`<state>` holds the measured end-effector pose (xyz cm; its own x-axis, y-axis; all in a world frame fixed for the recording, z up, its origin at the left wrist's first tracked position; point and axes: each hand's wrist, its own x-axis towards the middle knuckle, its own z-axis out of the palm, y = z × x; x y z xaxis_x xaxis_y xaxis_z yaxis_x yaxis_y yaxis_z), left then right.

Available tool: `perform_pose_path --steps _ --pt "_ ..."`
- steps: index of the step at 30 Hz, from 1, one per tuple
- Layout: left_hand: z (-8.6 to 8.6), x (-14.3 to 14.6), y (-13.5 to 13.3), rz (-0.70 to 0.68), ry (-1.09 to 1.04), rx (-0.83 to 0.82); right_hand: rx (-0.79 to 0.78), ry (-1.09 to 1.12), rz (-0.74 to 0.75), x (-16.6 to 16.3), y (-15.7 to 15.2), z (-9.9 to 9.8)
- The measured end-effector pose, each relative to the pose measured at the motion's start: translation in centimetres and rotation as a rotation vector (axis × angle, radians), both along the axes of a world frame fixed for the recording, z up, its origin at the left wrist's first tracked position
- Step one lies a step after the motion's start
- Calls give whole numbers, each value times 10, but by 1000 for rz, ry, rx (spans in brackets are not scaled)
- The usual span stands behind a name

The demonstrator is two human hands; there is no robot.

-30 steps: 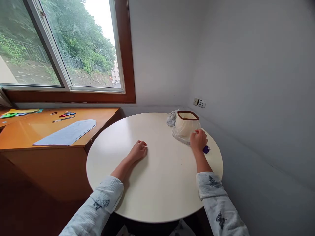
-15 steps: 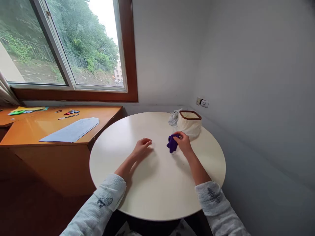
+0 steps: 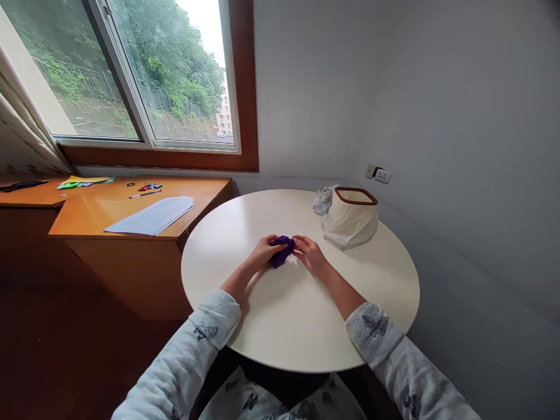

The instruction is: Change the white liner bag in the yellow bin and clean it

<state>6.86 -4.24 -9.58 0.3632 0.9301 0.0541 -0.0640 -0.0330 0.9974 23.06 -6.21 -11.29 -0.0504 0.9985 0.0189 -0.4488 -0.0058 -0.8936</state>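
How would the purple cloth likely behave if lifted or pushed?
The purple cloth is probably floppy, since it sits crumpled in the left hand. It is likely light, being a small piece of fabric. Pushed, it would likely bunch rather than roll, given its irregular, folded outline.

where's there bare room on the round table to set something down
The round white table is bare between left hand and left rim, and between right hand and near rim. Crowded: centre, at the bunched purple cloth; far right, with brown-rimmed cream bin and crumpled grey plastic bag.
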Motion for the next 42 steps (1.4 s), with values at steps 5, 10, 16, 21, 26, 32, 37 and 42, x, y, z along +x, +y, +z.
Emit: perform_pose_path --steps 5,10,16,21,26,32,37,42 --pt "-1 0 -3 -16 -16 -8 67 -194 47 -4 -1 -2" --pt "-4 0 -1 16 -18 -10 17 -98 -12 -5 1 -6" --pt "-5 0 2 66 -126 -107 -21 77 -86 2 1 -7" --pt "-5 0 5 136 -222 -201 -93 205 -57 13 2 -9" --pt "-4 1 6 157 -261 -255 -169 254 -10 15 2 -8" --pt "-6 0 8 176 -257 -282 -96 118 52 12 0 -9" --pt "-9 1 10 179 -244 -266 -4 -72 37 8 -6 -5" --pt "-8 3 10 125 -271 -294 112 -343 -32 4 -9 -4"
